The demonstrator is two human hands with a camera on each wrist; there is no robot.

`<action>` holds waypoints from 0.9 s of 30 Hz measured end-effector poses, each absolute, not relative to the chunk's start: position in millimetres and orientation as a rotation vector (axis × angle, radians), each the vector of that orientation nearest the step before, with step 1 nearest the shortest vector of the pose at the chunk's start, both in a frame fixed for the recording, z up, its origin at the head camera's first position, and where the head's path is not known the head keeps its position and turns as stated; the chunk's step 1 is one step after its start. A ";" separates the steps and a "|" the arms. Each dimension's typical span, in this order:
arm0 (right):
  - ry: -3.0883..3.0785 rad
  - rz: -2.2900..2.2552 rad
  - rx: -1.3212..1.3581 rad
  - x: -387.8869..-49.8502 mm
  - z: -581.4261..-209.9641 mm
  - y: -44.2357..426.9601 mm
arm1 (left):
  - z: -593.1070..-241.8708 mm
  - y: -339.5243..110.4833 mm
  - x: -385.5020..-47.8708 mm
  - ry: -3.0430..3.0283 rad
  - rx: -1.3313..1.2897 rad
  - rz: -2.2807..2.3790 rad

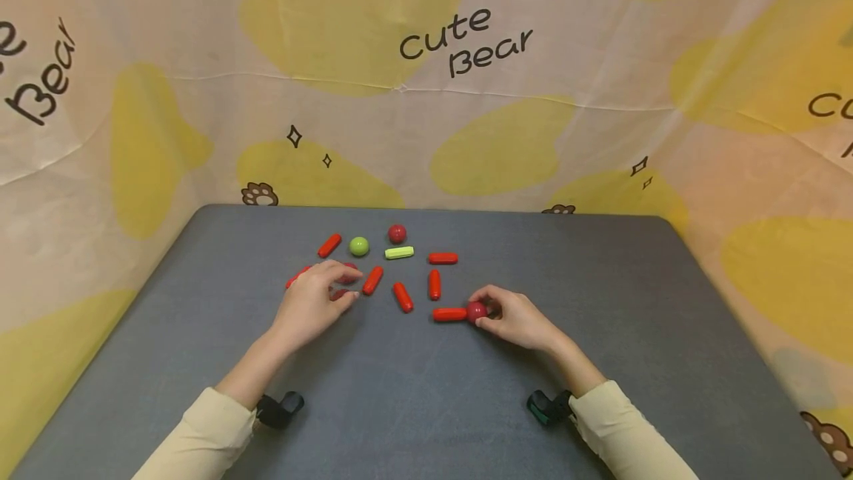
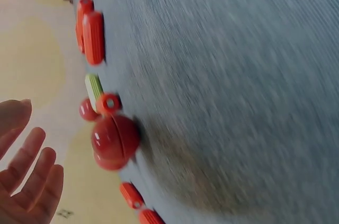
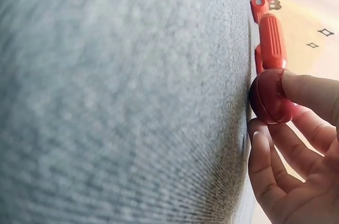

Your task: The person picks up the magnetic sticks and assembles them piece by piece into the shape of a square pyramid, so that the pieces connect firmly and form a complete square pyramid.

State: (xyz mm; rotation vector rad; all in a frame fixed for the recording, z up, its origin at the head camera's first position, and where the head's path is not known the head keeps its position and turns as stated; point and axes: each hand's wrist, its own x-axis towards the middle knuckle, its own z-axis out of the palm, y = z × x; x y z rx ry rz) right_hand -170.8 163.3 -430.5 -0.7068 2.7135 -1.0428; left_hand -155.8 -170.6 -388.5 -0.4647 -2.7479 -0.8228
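My right hand [image 1: 518, 319] pinches a red ball [image 1: 476, 312] between thumb and fingers. That ball sits at the right end of a red ridged rod [image 1: 449, 315] lying on the table; whether the two are joined I cannot tell. In the right wrist view the ball [image 3: 270, 97] shows a seam around it, low against the table surface. My left hand [image 1: 312, 304] hovers with fingers spread by two red balls [image 1: 349, 271], partly hiding them. The left wrist view shows these balls [image 2: 115, 140] overlapping, with a gap between them and the left fingers [image 2: 32, 173].
Several other red rods [image 1: 403, 297] lie scattered across the middle of the grey table [image 1: 413, 406]. Farther back are a green ball [image 1: 359, 246], a light green rod [image 1: 399, 252] and another red ball [image 1: 397, 233]. A patterned cloth [image 1: 373, 132] hangs behind the table.
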 end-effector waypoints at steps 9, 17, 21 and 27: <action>2.714 -1.055 -0.722 -170.4 -429.0 166.3 | -400.2 -190.0 -158.7 -2.818 -0.304 -0.842; 2.705 -1.051 -0.719 -169.6 -428.6 166.2 | -408.3 -191.7 -161.6 -2.912 -0.308 -0.795; 2.703 -1.050 -0.712 -169.0 -428.0 166.1 | -410.8 -189.8 -163.3 -2.929 -0.324 -0.790; 2.705 -1.047 -0.706 -167.9 -427.5 166.2 | -415.0 -188.1 -165.1 -2.949 -0.331 -0.769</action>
